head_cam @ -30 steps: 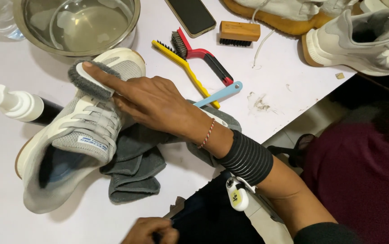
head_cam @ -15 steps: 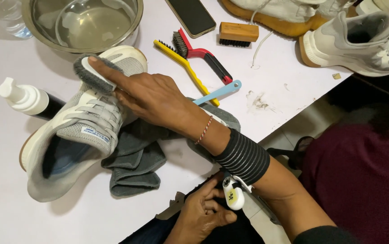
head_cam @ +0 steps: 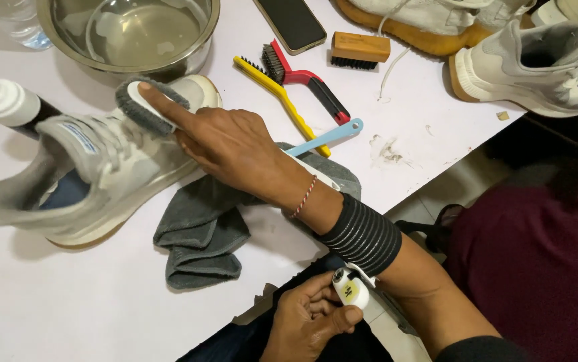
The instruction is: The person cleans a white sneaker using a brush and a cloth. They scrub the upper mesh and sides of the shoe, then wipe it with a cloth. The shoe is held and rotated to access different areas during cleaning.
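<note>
A grey sneaker (head_cam: pixel 94 177) lies on the white table (head_cam: pixel 54 302); a grey-bristled brush (head_cam: pixel 145 107) is pressed onto its toe by the right hand (head_cam: pixel 235 144), forefinger extended. The left hand (head_cam: pixel 309 322) is curled around a small white device (head_cam: pixel 351 292).

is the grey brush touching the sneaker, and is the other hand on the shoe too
Touching: the head view shows the right hand pressing the grey brush onto the sneaker toe. The left hand is apart from it, down below the table edge.
</note>
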